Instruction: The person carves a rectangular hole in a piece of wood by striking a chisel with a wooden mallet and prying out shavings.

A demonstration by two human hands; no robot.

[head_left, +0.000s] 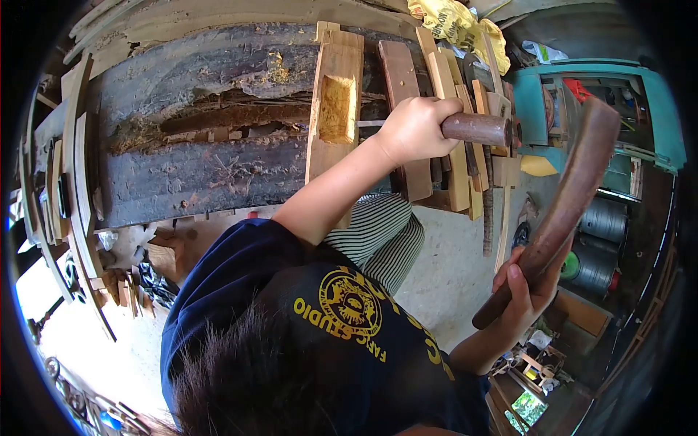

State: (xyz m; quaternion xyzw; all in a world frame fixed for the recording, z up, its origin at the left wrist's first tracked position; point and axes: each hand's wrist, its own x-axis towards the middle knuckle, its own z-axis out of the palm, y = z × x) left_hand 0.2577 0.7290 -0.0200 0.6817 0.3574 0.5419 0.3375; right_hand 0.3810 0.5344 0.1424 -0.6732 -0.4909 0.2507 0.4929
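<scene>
My left hand [420,131] is closed around the wooden handle of a chisel [476,129], whose round butt points right. A short length of its metal blade shows left of my fist, beside a wooden block [331,156] with a rectangular recess [337,109] cut into it. That block lies across a dark, rough timber slab [211,182]. Lower right, my right hand [525,291] grips a curved wooden mallet [574,182] near its lower end, and its thick top rises higher than the chisel handle, apart from it.
A reddish-brown board [404,94] and several pale wood strips [452,167] lie right of the block. More planks [76,167] lean along the left end. A teal cabinet [534,109], metal cylinders [589,265] and a yellow sack [458,22] stand around the right side. My striped-clad leg [378,232] is under the bench.
</scene>
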